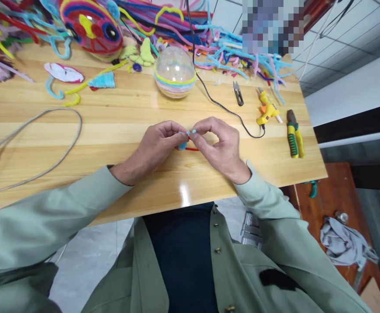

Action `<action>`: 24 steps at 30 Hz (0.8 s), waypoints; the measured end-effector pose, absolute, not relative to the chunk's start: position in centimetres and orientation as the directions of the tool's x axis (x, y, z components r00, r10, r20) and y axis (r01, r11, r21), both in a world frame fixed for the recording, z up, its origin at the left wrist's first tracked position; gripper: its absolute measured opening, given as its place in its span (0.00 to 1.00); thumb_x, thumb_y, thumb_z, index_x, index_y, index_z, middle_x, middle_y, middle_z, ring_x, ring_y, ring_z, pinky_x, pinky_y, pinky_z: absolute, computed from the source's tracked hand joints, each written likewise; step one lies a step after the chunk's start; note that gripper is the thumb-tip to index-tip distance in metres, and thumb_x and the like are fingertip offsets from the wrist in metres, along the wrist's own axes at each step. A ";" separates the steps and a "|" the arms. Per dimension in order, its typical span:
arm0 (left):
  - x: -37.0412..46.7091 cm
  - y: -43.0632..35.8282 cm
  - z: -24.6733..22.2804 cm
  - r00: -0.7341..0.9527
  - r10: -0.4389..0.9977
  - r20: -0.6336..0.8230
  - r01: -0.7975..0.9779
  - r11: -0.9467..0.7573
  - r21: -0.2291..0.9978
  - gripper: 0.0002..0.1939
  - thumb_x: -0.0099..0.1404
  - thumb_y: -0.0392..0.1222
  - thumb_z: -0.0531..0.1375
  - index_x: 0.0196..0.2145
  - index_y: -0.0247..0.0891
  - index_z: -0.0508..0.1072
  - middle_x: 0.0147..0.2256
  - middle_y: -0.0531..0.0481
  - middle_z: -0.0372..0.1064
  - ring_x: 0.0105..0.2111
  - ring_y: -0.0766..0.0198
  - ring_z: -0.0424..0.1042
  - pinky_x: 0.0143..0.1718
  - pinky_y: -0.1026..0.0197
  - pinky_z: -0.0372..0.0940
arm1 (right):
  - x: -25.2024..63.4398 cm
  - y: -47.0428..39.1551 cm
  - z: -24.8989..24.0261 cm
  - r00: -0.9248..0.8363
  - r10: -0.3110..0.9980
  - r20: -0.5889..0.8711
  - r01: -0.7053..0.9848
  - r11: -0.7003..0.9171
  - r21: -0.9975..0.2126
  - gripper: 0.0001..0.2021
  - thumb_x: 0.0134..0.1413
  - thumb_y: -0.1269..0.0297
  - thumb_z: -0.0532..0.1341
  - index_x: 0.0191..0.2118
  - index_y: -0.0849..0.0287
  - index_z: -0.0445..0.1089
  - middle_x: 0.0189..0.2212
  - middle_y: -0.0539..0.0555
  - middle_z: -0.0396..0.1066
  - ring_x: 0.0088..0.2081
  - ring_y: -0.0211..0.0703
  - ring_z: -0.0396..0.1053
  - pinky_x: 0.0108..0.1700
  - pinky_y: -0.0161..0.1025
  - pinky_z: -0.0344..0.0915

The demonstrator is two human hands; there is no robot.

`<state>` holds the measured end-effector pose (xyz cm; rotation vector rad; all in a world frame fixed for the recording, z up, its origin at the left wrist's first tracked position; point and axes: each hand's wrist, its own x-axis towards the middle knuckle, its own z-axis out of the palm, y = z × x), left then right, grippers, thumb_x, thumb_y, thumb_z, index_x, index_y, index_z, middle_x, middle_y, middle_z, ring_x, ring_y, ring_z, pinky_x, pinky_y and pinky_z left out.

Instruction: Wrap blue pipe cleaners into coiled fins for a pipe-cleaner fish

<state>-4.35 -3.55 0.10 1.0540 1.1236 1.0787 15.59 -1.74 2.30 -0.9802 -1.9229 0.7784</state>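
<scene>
My left hand (163,141) and my right hand (217,145) meet over the near middle of the wooden table. Both are closed in a pinch on a small light-blue fuzzy pipe cleaner piece (182,145), with blue tips showing between the fingertips. A red pipe cleaner (191,149) sticks out below, running from the blue piece toward my right fingers. How the red and blue parts join is hidden by the fingers. Beyond my hands stands a clear plastic ball (174,71) with yellow, blue and pink bands round its lower half.
Right of my hands lie small snips (238,94), a yellow glue gun (268,108) with a black cord (220,104), and green-yellow pliers (294,137). A decorated ball with eyes (92,32) and heaps of pipe cleaners (238,50) line the back. A grey cable loop (46,112) lies left.
</scene>
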 end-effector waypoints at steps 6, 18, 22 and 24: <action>-4.1 -3.6 0.0 0.056 0.987 -0.153 -0.220 0.161 0.962 0.06 0.62 0.42 0.74 0.33 0.40 0.83 0.31 0.51 0.81 0.32 0.63 0.77 0.38 0.60 0.73 | 16.2 -1.6 0.7 -0.548 0.668 0.503 0.390 0.736 -0.553 0.08 0.74 0.58 0.63 0.41 0.49 0.79 0.43 0.56 0.83 0.47 0.52 0.79 0.56 0.56 0.74; -4.0 -3.5 0.0 0.123 0.984 -0.132 -0.434 0.173 0.884 0.26 0.52 0.58 0.85 0.39 0.39 0.84 0.36 0.50 0.83 0.35 0.62 0.80 0.44 0.58 0.77 | 17.2 -1.7 -0.1 -0.607 0.473 0.638 0.474 0.860 -0.186 0.09 0.74 0.67 0.60 0.50 0.50 0.78 0.49 0.57 0.83 0.51 0.53 0.80 0.53 0.56 0.77; -4.0 -3.6 0.1 0.120 0.983 -0.142 -0.421 0.180 0.889 0.27 0.52 0.59 0.85 0.39 0.38 0.85 0.37 0.49 0.84 0.36 0.62 0.81 0.45 0.58 0.78 | 17.2 -1.7 -0.1 -0.589 0.369 0.719 0.452 0.888 -0.085 0.10 0.72 0.70 0.61 0.52 0.51 0.76 0.49 0.57 0.83 0.49 0.50 0.80 0.50 0.52 0.78; -4.0 -3.5 0.1 0.114 0.982 -0.152 -0.418 0.186 0.889 0.27 0.51 0.59 0.85 0.38 0.39 0.85 0.38 0.49 0.85 0.37 0.61 0.81 0.45 0.58 0.78 | 17.3 -1.7 -0.2 -0.585 0.358 0.728 0.445 0.892 -0.081 0.11 0.72 0.71 0.61 0.53 0.51 0.75 0.49 0.56 0.83 0.49 0.50 0.80 0.51 0.51 0.78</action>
